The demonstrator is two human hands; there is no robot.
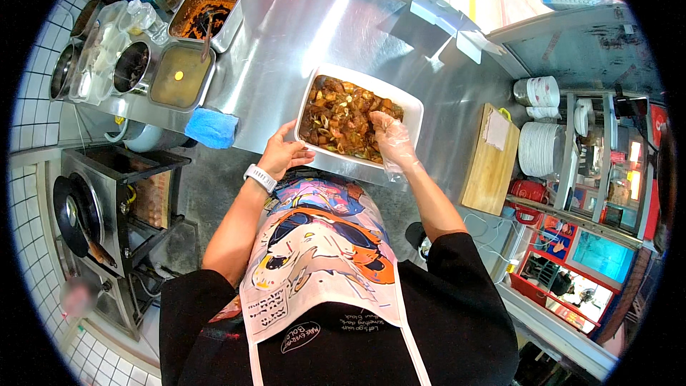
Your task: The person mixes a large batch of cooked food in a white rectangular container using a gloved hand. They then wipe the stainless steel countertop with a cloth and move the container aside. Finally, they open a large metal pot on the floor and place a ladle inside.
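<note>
A white rectangular tub (413, 100) stands on the steel counter in front of me. It holds chunks of brown, sauce-coated meat (341, 111) with pale slices of what look like scallion or garlic mixed in. My left hand (284, 153), bare and with a pale watch at the wrist, grips the tub's near left corner. At the tub's right side, my right hand (393, 139) wears a clear plastic glove. Its fingers are bent down into the meat, and their tips are partly hidden among the pieces.
A blue cloth (211, 128) lies at the counter's near edge on the left. Behind it stand a metal pan of yellowish liquid (180, 77) and a pan of red sauce (227, 36) with a spoon. To the right are a wooden board (486, 171) and stacked white plates (537, 149). A wok (70, 207) sits lower left.
</note>
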